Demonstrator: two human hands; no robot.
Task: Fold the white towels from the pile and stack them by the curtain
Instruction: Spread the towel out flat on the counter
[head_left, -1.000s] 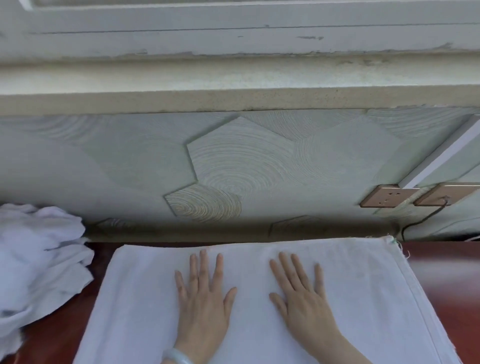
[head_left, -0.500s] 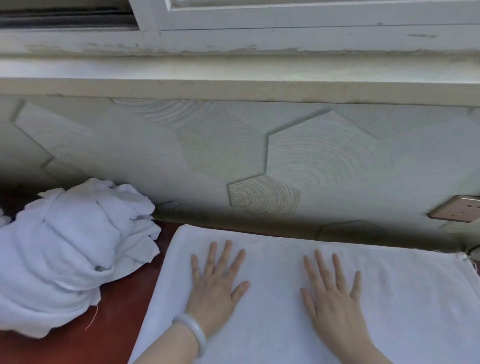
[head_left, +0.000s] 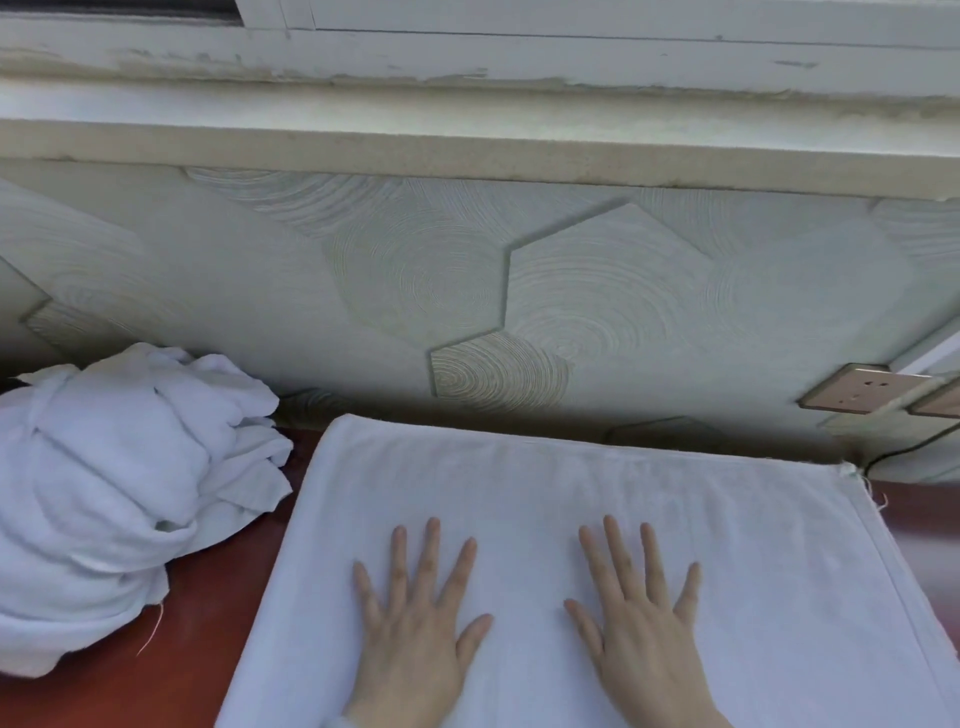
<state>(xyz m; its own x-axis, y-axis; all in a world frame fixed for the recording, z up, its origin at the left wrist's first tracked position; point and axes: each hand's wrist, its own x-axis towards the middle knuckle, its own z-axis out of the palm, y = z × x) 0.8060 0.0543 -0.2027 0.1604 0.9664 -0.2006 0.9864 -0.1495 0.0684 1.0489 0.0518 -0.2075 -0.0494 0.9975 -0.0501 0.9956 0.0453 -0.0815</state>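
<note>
The spread towel (head_left: 675, 519) lies flat on the red-brown table (head_left: 171, 649), its far edge close against the patterned wall (head_left: 519, 291). Both hands rest near the towel's middle, side by side but apart: the left hand (head_left: 415, 634) and the right hand (head_left: 644, 634) lie palm down, fingers straight and spread, grasping nothing. I judge they press the cloth to flatten creases and pin it, so the next fold comes out square. Left of the towel sits the pile (head_left: 114, 467) of crumpled white towels, with a strip of bare table between. Beyond the towel's far right corner are a wall socket (head_left: 857, 389) and a dark cable (head_left: 909, 447). No curtain or finished stack shows. Nothing lies on the towel to block a fold, though the wall behind it leaves little room
</note>
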